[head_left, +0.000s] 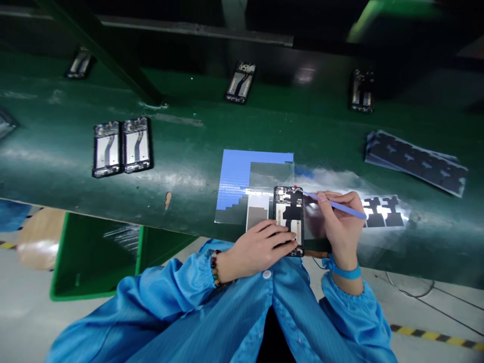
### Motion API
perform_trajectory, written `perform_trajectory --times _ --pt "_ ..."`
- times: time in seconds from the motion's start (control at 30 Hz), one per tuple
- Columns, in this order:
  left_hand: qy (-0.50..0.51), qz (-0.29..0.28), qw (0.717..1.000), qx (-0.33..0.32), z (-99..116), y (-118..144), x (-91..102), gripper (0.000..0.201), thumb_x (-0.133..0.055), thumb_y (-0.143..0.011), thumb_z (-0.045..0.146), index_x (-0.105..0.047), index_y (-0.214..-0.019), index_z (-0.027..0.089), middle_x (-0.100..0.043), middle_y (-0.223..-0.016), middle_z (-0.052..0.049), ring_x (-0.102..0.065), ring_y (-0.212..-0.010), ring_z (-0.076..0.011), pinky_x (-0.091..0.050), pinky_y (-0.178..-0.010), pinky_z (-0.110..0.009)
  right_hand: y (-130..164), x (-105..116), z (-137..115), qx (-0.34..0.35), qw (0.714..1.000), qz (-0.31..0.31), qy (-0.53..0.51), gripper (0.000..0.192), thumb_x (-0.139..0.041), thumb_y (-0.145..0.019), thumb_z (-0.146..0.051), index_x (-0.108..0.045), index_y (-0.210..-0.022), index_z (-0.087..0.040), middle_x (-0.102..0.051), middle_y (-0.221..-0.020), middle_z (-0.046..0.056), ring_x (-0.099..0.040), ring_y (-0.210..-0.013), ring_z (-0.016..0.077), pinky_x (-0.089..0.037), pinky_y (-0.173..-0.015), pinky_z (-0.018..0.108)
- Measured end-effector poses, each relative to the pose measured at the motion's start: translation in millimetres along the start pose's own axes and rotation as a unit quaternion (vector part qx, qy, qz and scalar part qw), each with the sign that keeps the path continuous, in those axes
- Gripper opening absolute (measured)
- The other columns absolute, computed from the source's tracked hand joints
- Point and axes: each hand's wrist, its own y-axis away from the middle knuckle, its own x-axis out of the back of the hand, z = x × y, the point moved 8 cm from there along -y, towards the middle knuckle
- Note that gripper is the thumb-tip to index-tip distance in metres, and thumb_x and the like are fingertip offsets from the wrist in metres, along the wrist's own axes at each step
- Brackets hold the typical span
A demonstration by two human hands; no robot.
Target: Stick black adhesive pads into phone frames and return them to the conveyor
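Observation:
An opened phone (pixel 289 212), its circuit board and metal frame exposed, lies at the table's near edge. My left hand (pixel 264 247) holds its lower part, fingers stretched across the frame; the thumb is hidden. Slim violet-blue tweezers (pixel 350 209) are pinched like a pen in my right hand (pixel 342 222). Their tip is at the phone's upper right corner, near a small red spot. Under and left of the phone are a blue sheet (pixel 234 176) and clear film. Black die-cut stickers (pixel 392 212) on a clear liner lie right of my right hand.
Two opened phones (pixel 137 144) lie side by side at the left, and several more (pixel 240 83) lie farther back. Sticker sheets (pixel 416 160) are stacked at the right. A green post (pixel 113 55) rises from the table; a green bin (pixel 94 262) stands below its front edge.

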Motion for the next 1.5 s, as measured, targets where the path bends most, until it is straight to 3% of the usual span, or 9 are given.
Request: perform_trajectory --times 0.6,0.93,1.07,1.2,1.27,1.33,1.4,1.5 --pt "0.003 0.007 1.0 0.003 0 -1 1.0 0.026 -0.069 -0.106 0.025 -0.075 -0.132 0.022 -0.075 -0.141 -0.003 -0.068 -0.126 -0.0187 -0.052 -0.116 -0.039 0 -3 1 0.002 1.0 -0.025 0.006 0.033 -0.089 -0.091 -0.038 -0.059 -0.085 -0.024 -0.079 -0.093 0.003 -0.08 -0.097 0.022 -0.063 -0.092 0.04" --pt "0.0 0.003 1.0 0.002 1 -2 0.5 0.028 -0.07 -0.106 0.025 -0.074 -0.133 0.022 -0.074 -0.141 -0.005 -0.067 -0.127 -0.0195 -0.052 -0.114 -0.038 0 -2 0 0.001 1.0 -0.004 0.0 0.035 -0.09 -0.089 -0.038 -0.059 -0.084 -0.023 -0.078 -0.092 0.003 -0.079 -0.094 0.0212 -0.064 -0.094 0.041" --pt "-0.01 0.02 1.0 -0.006 5 -5 14.0 0.025 -0.068 -0.107 0.024 -0.076 -0.13 0.021 -0.076 -0.138 -0.005 -0.067 -0.124 -0.0181 -0.052 -0.104 -0.032 -3 19 -8 0.033 0.994 0.097 -0.042 0.035 -0.091 -0.086 -0.036 -0.058 -0.086 -0.026 -0.076 -0.086 0.001 -0.079 -0.092 0.0238 -0.065 -0.099 0.049" --pt "-0.025 0.085 0.996 -0.03 2 -13 55.9 0.025 -0.062 -0.111 0.025 -0.077 -0.131 0.025 -0.079 -0.129 0.001 -0.066 -0.115 -0.0153 -0.049 -0.091 -0.029 -3 49 -16 0.066 0.974 0.213 -0.03 0.033 -0.091 -0.084 -0.035 -0.058 -0.086 -0.032 -0.071 -0.083 0.0 -0.079 -0.092 0.0303 -0.065 -0.105 0.059" --pt "-0.045 0.109 0.993 -0.03 -13 -23 74.7 0.031 -0.061 -0.111 0.025 -0.073 -0.139 0.029 -0.08 -0.121 0.002 -0.065 -0.107 -0.0157 -0.046 -0.086 -0.031 -3 56 -17 0.069 0.969 0.234 -0.03 0.033 -0.091 -0.083 -0.035 -0.058 -0.084 -0.033 -0.069 -0.083 0.0 -0.079 -0.093 0.0318 -0.065 -0.106 0.059" --pt "-0.056 0.099 0.993 -0.007 -44 -43 80.9 0.04 -0.056 -0.112 0.02 -0.068 -0.148 0.035 -0.078 -0.116 0.001 -0.064 -0.101 -0.0162 -0.044 -0.087 -0.033 -2 57 -16 0.07 0.968 0.239 -0.032 0.032 -0.091 -0.083 -0.036 -0.059 -0.084 -0.033 -0.07 -0.084 0.0 -0.079 -0.093 0.0315 -0.065 -0.106 0.057" --pt "-0.04 0.065 0.997 0.03 -91 -74 73.2 0.05 -0.045 -0.114 0.013 -0.065 -0.15 0.041 -0.074 -0.121 -0.001 -0.065 -0.106 -0.0169 -0.045 -0.092 -0.035 -1 52 -14 0.065 0.971 0.226 -0.032 0.033 -0.091 -0.084 -0.037 -0.059 -0.085 -0.03 -0.072 -0.086 0.0 -0.079 -0.093 0.0299 -0.065 -0.105 0.055" --pt "0.011 0.057 0.992 0.11 -178 -130 53.4 0.05 -0.04 -0.112 0.015 -0.069 -0.147 0.035 -0.064 -0.139 -0.008 -0.061 -0.127 -0.0252 -0.048 -0.107 -0.042 -1 44 -10 0.051 0.978 0.2 -0.029 0.035 -0.091 -0.085 -0.039 -0.058 -0.088 -0.026 -0.076 -0.087 0.001 -0.08 -0.092 0.0266 -0.066 -0.102 0.054"
